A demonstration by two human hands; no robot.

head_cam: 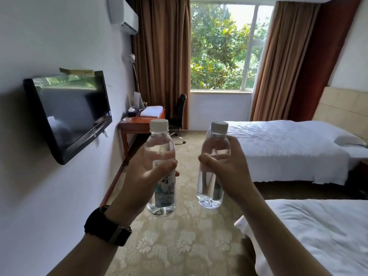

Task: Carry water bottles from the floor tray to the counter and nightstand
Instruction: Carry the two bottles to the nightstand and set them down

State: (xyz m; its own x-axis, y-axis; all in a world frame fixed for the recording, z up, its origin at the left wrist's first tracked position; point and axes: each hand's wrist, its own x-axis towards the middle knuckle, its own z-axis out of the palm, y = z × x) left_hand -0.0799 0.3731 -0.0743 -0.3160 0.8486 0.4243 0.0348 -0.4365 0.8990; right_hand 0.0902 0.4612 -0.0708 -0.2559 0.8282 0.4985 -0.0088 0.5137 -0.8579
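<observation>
I hold two clear water bottles with white caps upright in front of me, above the carpet. My left hand (139, 176) grips the left bottle (159, 144) around its middle, over a blue-green label. My right hand (227, 166) grips the right bottle (216, 140) around its middle, and that bottle tilts slightly. A wooden desk (137, 125) stands far ahead against the left wall. A dark nightstand corner (361, 166) shows at the right edge between the beds. The floor tray is out of view.
A wall TV (69, 114) juts out on the left. Two white beds, far bed (282, 148) and near bed (318, 232), fill the right side. A patterned carpet aisle (179, 236) runs between them and the wall. A black chair (179, 114) stands by the desk, which carries folded towels (152, 111).
</observation>
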